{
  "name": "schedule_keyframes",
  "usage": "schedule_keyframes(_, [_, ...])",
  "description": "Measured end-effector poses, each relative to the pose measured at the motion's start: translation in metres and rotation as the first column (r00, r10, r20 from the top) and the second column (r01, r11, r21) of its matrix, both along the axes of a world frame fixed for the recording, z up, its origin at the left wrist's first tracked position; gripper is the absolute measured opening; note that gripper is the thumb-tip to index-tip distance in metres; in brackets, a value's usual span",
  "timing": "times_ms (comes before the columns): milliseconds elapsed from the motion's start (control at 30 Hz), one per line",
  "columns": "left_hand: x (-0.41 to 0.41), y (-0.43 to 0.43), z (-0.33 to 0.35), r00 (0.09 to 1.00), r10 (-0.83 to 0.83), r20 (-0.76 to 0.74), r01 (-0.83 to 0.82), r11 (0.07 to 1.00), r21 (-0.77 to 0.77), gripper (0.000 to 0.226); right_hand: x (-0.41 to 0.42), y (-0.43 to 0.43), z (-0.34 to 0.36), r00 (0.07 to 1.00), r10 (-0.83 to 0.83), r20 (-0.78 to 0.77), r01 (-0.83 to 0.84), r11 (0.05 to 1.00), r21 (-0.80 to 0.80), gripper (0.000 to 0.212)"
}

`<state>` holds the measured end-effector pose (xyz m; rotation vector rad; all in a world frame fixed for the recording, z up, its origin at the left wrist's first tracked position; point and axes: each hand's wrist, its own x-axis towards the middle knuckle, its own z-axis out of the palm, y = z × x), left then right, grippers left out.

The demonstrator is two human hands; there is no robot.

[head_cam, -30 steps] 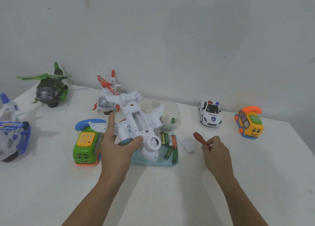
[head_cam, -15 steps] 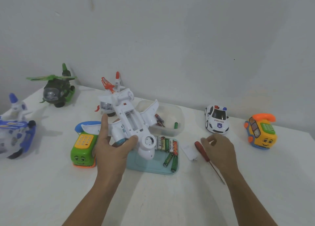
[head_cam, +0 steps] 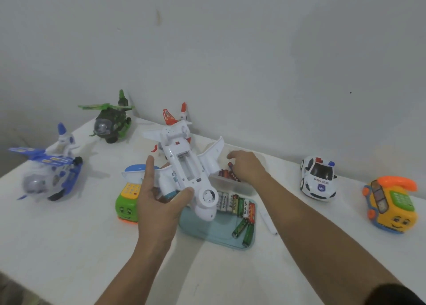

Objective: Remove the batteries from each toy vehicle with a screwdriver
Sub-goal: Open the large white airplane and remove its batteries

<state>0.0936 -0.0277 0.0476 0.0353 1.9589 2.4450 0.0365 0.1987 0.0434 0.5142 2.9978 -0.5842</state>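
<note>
A white desk stands against a bare, pale grey wall.

The left hand grips a white plastic toy airplane, thumb on one side of the body and fingers curled round the other. It holds the airplane belly-up above the desk, with the open battery bay facing the camera. The right hand reaches past the wing into a clear plastic tub, fingers bent down among the reddish batteries that lie there. I cannot tell whether it pinches one or only touches them.

Just in front of the tub lies a flat teal tray. It carries a row of upright-lying batteries along its far edge and 2 green batteries slanted near its right side.

Around them on the desk stand:
- a blue-and-white toy helicopter
- a green camouflage toy helicopter
- a green telephone car
- a white police car
- an orange-and-yellow telephone car
</note>
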Motion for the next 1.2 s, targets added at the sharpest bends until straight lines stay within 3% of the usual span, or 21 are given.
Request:
schedule_keyframes(233, [-0.012,-0.001,0.005,0.999,-0.040,-0.029,0.041,0.999,0.023,0.103,-0.014,-0.008,-0.007,0.998,-0.051,0.037,0.047,0.994,0.094,0.025])
schedule_keyframes(300, [-0.018,-0.002,0.007,0.997,-0.074,-0.038,0.075,0.997,0.017,0.103,-0.015,-0.006,-0.005,0.995,-0.102,0.001,0.102,0.995,0.018,0.024])
schedule_keyframes(367, [-0.022,-0.004,0.007,0.992,-0.117,-0.047,0.117,0.993,-0.004,0.107,-0.014,-0.001,-0.002,0.970,-0.235,-0.062,0.219,0.957,-0.192,0.021])
schedule_keyframes(433, [-0.026,-0.006,0.005,0.988,-0.145,-0.053,0.144,0.989,-0.025,0.106,-0.007,0.002,0.009,0.899,-0.428,-0.088,0.323,0.786,-0.527,0.015])
schedule_keyframes(500, [-0.029,-0.006,0.003,0.983,-0.177,-0.051,0.175,0.984,-0.031,0.105,0.005,0.005,0.028,0.815,-0.569,-0.112,0.258,0.529,-0.809,0.016])
schedule_keyframes(567, [-0.031,-0.007,0.003,0.976,-0.214,-0.047,0.213,0.977,-0.031,0.105,0.020,-0.001,0.053,0.740,-0.655,-0.153,0.100,0.333,-0.938,0.012])
schedule_keyframes(633, [-0.031,-0.006,0.003,0.972,-0.230,-0.043,0.229,0.973,-0.023,0.105,0.036,-0.013,0.079,0.709,-0.673,-0.211,-0.029,0.270,-0.962,0.011])
schedule_keyframes(767, [-0.030,-0.004,0.005,0.958,-0.280,-0.065,0.277,0.959,-0.052,0.104,0.061,-0.051,0.110,0.741,-0.579,-0.341,-0.072,0.436,-0.897,0.011])
schedule_keyframes(833, [-0.029,-0.003,0.008,0.949,-0.305,-0.075,0.301,0.952,-0.058,0.103,0.067,-0.068,0.113,0.782,-0.475,-0.404,-0.062,0.586,-0.808,0.009])
schedule_keyframes(933, [-0.029,-0.002,0.010,0.939,-0.330,-0.094,0.328,0.944,-0.038,0.105,0.069,-0.083,0.108,0.828,-0.280,-0.485,-0.034,0.839,-0.543,0.008])
schedule_keyframes(1200, [-0.030,0.000,0.017,0.935,-0.345,-0.083,0.347,0.938,0.009,0.103,0.072,-0.095,0.088,0.772,-0.154,-0.617,0.013,0.974,-0.227,0.018])
